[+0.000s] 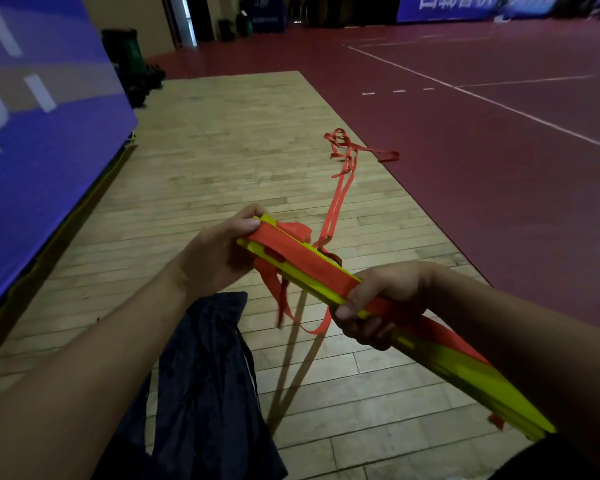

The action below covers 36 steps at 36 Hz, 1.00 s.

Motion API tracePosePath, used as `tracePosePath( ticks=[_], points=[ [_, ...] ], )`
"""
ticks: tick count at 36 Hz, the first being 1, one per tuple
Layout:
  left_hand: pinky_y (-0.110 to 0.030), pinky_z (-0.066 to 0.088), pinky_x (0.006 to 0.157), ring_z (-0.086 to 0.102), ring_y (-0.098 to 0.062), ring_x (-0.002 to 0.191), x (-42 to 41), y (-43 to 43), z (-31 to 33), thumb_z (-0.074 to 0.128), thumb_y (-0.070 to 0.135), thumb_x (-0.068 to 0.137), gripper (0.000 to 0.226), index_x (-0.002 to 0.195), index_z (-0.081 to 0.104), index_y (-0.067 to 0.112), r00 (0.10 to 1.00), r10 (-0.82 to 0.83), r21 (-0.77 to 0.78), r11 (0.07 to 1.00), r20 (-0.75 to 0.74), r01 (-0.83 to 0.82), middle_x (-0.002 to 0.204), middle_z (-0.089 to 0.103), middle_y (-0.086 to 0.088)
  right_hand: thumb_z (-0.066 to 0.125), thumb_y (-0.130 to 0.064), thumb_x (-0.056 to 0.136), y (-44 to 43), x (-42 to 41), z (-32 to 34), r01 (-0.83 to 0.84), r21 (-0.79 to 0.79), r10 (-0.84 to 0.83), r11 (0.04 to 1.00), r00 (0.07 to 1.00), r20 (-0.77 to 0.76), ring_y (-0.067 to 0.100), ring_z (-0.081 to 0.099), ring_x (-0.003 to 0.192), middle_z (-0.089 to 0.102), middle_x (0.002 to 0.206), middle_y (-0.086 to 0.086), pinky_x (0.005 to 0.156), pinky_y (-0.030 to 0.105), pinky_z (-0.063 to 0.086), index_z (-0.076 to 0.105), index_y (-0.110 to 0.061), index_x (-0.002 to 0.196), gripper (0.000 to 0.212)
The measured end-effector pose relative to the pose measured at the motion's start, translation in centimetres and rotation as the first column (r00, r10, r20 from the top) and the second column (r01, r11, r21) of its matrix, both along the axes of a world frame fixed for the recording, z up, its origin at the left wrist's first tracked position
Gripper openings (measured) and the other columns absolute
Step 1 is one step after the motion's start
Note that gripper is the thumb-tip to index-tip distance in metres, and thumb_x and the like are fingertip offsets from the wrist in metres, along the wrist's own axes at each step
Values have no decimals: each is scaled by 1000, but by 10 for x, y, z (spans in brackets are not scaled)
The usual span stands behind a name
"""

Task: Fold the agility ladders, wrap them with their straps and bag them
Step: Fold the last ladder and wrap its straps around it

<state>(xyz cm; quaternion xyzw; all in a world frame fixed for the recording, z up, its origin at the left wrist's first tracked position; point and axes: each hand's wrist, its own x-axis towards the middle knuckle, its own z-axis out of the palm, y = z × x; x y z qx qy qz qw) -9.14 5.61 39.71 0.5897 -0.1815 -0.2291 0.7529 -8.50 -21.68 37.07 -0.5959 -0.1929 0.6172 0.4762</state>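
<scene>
Folded ladder (465, 372): a stack of flat yellow rungs, held in the air above the wooden floor (222, 150), slanting from the upper left down to the lower right, with the near end low at the right edge of the view.

Left hand (222, 258): at the far end of the stack, fingers curled around it, thumb on top and pressing the orange strap (302, 261) against the rungs.

Right hand (381, 299): around the middle of the stack, fingers closed tight round the rungs and the strap together, knuckles facing up.

Between the two hands, strap flat along the top of the stack. Below the stack, a few loose orange loops hanging down, a little blurred. From the far end, a long double length of the same strap running away over the wood and ending in a tangle, right at the border with the red court floor (499, 168).

Dark bag (208, 375): crumpled on the wood, below the left forearm, apart from the ladder. Cannot tell if open.

On the left, a big blue board (32, 133) standing along the wood. White lines (465, 88) painted on the red floor, far right.
</scene>
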Motion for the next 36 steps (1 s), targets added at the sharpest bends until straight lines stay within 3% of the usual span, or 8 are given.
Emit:
tracePosePath(
  ticks=[5, 9, 13, 18, 23, 29, 33, 36],
  points=[
    [-42, 57, 70, 67, -34, 79, 0, -10, -2, 70, 61, 77, 74, 126, 65, 6, 993, -111, 4, 994, -24, 112, 96, 70, -20, 60, -26, 86, 2, -1, 2, 18, 62, -17, 998, 1000, -20, 13, 35, 48, 38, 60, 2, 53, 22, 34, 53, -11, 77, 19],
    [-37, 52, 59, 56, -32, 49, 3, -9, -7, 54, 82, 76, 108, 109, 53, -21, 995, -22, 160, 987, 98, 6, 52, 48, -11, 62, -28, 85, -3, 0, 2, 97, 88, -101, 991, 994, 37, 13, 39, 49, 41, 60, 1, 52, 22, 38, 51, -12, 76, 21],
    [-37, 51, 60, 52, -24, 49, 7, -14, -14, 63, 80, 70, 81, 85, 66, 1, 999, 43, 30, 999, 17, -44, 55, 35, -5, 60, -21, 86, -4, 2, -2, 167, 180, -188, 969, 976, 107, 19, 50, 51, 48, 60, 4, 57, 27, 46, 52, -10, 75, 18],
    [-29, 49, 54, 47, -10, 51, 4, -25, -14, 73, 46, 80, 28, 76, 72, 19, 992, 118, -156, 980, -37, -123, 64, 51, 2, 60, -16, 85, 4, 3, -2, 157, 266, -190, 951, 976, 103, 19, 54, 54, 52, 64, 5, 61, 30, 48, 49, -7, 79, 16],
    [-33, 52, 54, 56, -20, 50, -1, -31, -8, 21, 16, 104, 39, 85, 54, 6, 953, 288, -23, 956, -97, -292, 63, 58, -9, 51, -14, 92, 12, 3, -1, 178, 305, -182, 936, 983, -15, 10, 44, 48, 43, 60, -2, 54, 23, 38, 46, -14, 77, 17],
    [-33, 53, 58, 58, -28, 54, -3, -32, -5, 34, 22, 103, 30, 93, 59, 9, 980, 196, 51, 980, -36, -194, 64, 51, -13, 71, -26, 82, 7, 5, 1, 280, 293, -272, 914, 960, -67, 9, 41, 48, 43, 60, -3, 51, 21, 37, 48, -14, 79, 26],
    [-32, 49, 59, 55, -26, 57, 0, -30, -5, 51, 30, 82, 30, 101, 48, 6, 996, 60, 34, 998, -69, -58, 71, 47, -7, 68, -22, 90, 14, -1, 7, 462, 118, -477, 879, 849, 226, 15, 42, 52, 44, 63, 3, 53, 26, 39, 48, -12, 82, 24],
    [-27, 46, 50, 50, -20, 51, -2, -41, -7, 69, 71, 73, 73, 106, 53, 8, 982, 173, 173, 972, -75, -158, 68, 48, -2, 68, -23, 94, 32, -4, 0, 576, -34, -380, 817, 582, 719, 18, 53, 54, 55, 66, 6, 54, 31, 47, 59, -3, 87, 22]
  ],
)
